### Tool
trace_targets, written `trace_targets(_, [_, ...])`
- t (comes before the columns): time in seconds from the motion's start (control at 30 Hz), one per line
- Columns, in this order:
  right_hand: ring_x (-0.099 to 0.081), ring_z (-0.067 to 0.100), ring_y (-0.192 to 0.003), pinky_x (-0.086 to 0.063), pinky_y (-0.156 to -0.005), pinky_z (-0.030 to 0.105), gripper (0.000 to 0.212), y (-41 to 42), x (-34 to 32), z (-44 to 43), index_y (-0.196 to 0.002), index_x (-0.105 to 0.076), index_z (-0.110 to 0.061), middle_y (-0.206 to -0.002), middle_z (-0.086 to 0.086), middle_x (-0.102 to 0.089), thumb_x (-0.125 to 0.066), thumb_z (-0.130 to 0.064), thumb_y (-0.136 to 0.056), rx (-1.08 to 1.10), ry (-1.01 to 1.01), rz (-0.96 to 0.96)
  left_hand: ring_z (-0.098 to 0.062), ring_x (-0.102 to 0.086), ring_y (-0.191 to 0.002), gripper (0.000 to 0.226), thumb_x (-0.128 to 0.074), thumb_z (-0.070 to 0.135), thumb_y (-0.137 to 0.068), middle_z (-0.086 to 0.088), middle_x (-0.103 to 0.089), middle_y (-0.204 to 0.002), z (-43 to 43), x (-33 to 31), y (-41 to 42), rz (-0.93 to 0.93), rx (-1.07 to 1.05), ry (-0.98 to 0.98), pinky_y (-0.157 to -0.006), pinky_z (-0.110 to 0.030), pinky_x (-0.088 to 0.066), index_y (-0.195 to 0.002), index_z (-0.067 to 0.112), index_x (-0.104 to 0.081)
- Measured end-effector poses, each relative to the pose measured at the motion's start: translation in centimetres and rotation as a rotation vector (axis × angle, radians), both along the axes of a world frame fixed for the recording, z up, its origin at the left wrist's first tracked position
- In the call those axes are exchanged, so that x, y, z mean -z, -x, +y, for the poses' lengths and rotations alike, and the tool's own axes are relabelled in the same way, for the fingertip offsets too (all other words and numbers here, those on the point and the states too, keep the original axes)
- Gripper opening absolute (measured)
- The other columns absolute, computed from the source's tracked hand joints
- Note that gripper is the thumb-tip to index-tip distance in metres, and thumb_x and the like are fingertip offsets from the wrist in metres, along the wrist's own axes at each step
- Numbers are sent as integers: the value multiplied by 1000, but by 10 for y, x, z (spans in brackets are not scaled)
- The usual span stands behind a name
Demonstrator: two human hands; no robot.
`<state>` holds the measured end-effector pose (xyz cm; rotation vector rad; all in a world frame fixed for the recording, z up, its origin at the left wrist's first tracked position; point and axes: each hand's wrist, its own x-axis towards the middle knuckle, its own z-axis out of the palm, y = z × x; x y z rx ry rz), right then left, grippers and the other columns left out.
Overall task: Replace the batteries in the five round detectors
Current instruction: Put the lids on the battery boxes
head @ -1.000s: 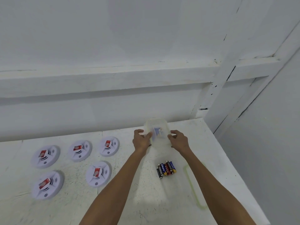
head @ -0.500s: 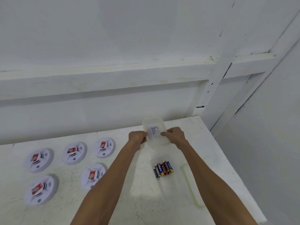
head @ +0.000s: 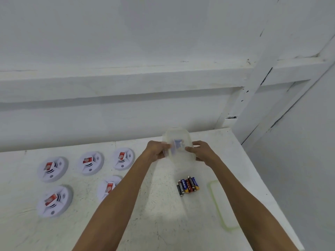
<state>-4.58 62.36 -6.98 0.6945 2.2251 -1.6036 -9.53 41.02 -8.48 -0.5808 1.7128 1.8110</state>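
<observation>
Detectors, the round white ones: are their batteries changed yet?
Done: the clear green-rimmed lid lies off, loose batteries lie on the white table. In hand: left hand and right hand hold the clear plastic box with something blue inside. Left: all five round white detectors lie untouched.

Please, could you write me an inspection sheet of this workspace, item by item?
Surface: scuffed white table.
Job's things: five round white detectors with red labels lie left; loose cylindrical batteries lie grouped centre-right; clear plastic tub holds something blue, unclear.
Clutter: clear lid with green rim lies flat at right.
Grippers: left hand and right hand grip the tub's sides.
Cables: nothing seen.
Surroundings: white wall with ledge; white beams at right.
</observation>
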Motion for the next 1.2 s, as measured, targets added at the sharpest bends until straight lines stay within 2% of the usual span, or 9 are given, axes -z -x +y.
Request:
trace_targets(0.1, [-66, 23, -99, -56, -72, 30, 60, -2, -1, 0, -134, -54, -11, -119, 11, -66, -80, -29, -84, 1, 76, 4, -33, -73, -107, 44, -84, -1, -82, -21, -74, -119, -1, -3, 1, -18, -3, -42, -76, -39, -65, -122, -10, -68])
trace_targets(0.23, [-67, 24, -100, -55, -83, 36, 56, 0, 3, 0, -134, -55, -11, -117, 10, -67, -78, -27, -86, 8, 77, 11, -26, -71, -80, 31, -88, 0, -78, -15, -74, -94, -1, -8, 5, 40, 45, 40, -60, -32, -61, -102, -5, -69])
trace_targets(0.33, [-67, 23, -100, -55, -89, 40, 53, 0, 5, -1, -132, -56, -13, -114, 7, -68, -77, -28, -85, -1, 91, 17, -27, -73, -81, 33, -93, 3, -72, -21, -76, -101, -4, -3, 4, 49, 55, 96, -60, -31, -62, -96, -5, -72])
trace_targets(0.5, [-66, 26, -105, -54, -98, 46, 59, -3, 6, -6, -131, -55, -14, -118, 8, -67, -82, -30, -81, 5, 136, 31, -27, -72, -91, 24, -86, -2, -80, -21, -74, -114, -9, 1, -2, -21, 31, -55, -66, -30, -65, -100, -4, -72])
trace_targets(0.6, [-67, 23, -97, -57, -87, 39, 52, -1, 1, -7, -127, -57, -9, -115, 8, -67, -81, -25, -83, -8, 154, 30, -23, -71, -85, 25, -86, 0, -81, -17, -73, -108, -8, -1, -4, -24, 27, -72, -60, -27, -62, -100, -1, -71])
trace_targets(0.73, [-68, 23, -92, -55, -70, 29, 43, -2, 4, -7, -117, -67, -5, -106, 9, -72, -74, -37, -88, 32, 112, 20, -27, -71, -104, 36, -85, 4, -83, -16, -73, -122, -9, 2, -2, -81, 61, -125, -78, -32, -62, -116, -3, -71])
trace_targets(0.97, [-69, 31, -100, -57, -87, 45, 40, 4, 5, -7, -112, -71, -6, -107, 12, -72, -72, -39, -89, 71, -6, 3, -28, -67, -120, 38, -84, 9, -84, -16, -71, -130, -11, 12, -6, -144, 4, -244, -103, -37, -56, -119, 1, -70])
trace_targets(1.1, [-69, 32, -100, -56, -78, 39, 37, 7, 0, -9, -111, -72, -5, -108, 14, -72, -71, -36, -90, 86, -32, -7, -20, -71, -101, 29, -78, 12, -90, -13, -74, -117, -7, 13, -16, -128, -44, -302, -81, -28, -64, -116, 2, -70])
trace_targets(1.2, [-67, 29, -103, -54, -77, 33, 44, 1, -2, -9, -122, -67, -7, -114, 11, -70, -64, -40, -94, 1, -77, -13, -21, -72, -95, 39, -79, 13, -90, -14, -75, -113, -6, 13, -22, -117, -69, -344, -80, -30, -65, -124, -1, -66])
